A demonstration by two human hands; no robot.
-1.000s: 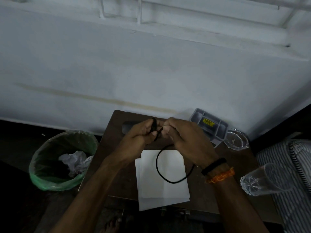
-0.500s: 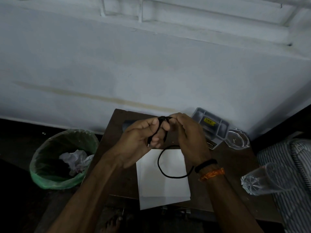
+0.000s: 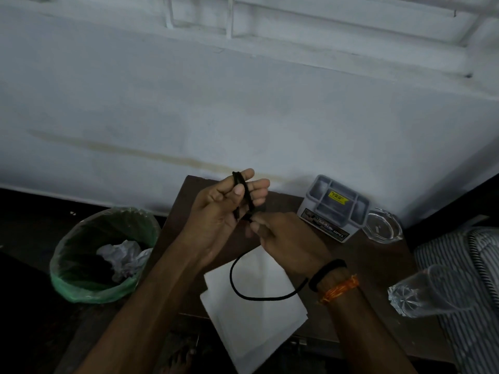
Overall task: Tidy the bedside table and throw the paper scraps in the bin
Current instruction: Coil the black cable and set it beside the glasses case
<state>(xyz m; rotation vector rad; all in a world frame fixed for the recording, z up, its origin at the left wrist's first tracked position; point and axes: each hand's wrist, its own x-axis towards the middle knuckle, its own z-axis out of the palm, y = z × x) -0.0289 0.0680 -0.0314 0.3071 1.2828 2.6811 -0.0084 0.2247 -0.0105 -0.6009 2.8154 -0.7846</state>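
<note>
Over the brown bedside table [image 3: 378,268] both hands work a thin black cable [image 3: 243,294]. My left hand [image 3: 224,209] is raised, palm up, with several turns of the cable wound around its fingers and the thumb pressed on them. My right hand [image 3: 283,238] sits just below it and pinches the cable's free part, which hangs in a loop over a stack of white paper sheets [image 3: 256,314] at the table's front edge. A green-lined bin [image 3: 81,287] on the floor to the left holds crumpled paper scraps [image 3: 122,256].
A grey compartment organiser box [image 3: 334,206] stands at the back of the table by the wall. A clear glass dish [image 3: 382,225] sits to its right, and a clear tumbler [image 3: 429,292] lies on its side near the striped bedding [image 3: 472,265]. A bare foot [image 3: 178,360] shows below.
My left hand has lifted and opened its fingers, the cable coil now wrapped around them. My right hand has dropped lower, still pinching the cable, and the hanging loop has shifted a little.
</note>
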